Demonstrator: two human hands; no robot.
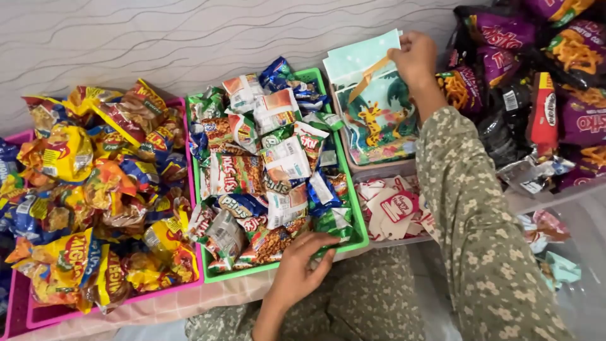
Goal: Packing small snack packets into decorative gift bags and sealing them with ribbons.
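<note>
A: Pale wall with a wavy pattern along the top of the frame, and below it a row of trays packed tight from the left edge to the right.

B: What is being handled?

A: A printed paper bag [377,107], giraffe picture on the front, upper centre-right of the frame. It stands at the front of a stack of like bags in a clear bin [379,169]. The right hand [415,58] has fingers and thumb pressed together, pinching its top edge.

B: How would it handle?

A: Light and thin, I'd judge, easily creased; the top edge is the sensible hold, since the lower part is tucked down in the bin.

B: The other hand?

A: The left hand [304,262], low in the centre, lies with fingers spread loosely over snack packets at the near edge of the green tray [360,235]. Whether it grips one, I cannot tell.

B: Room to move?

A: Little. A pink tray [192,189] of yellow and orange packets touches the green one on the left; purple and black snack bags [555,95] crowd the upper right, just beside the wrist. Cut paper tags [391,211] lie in a tray below the paper bags. Only upward is open.
</note>
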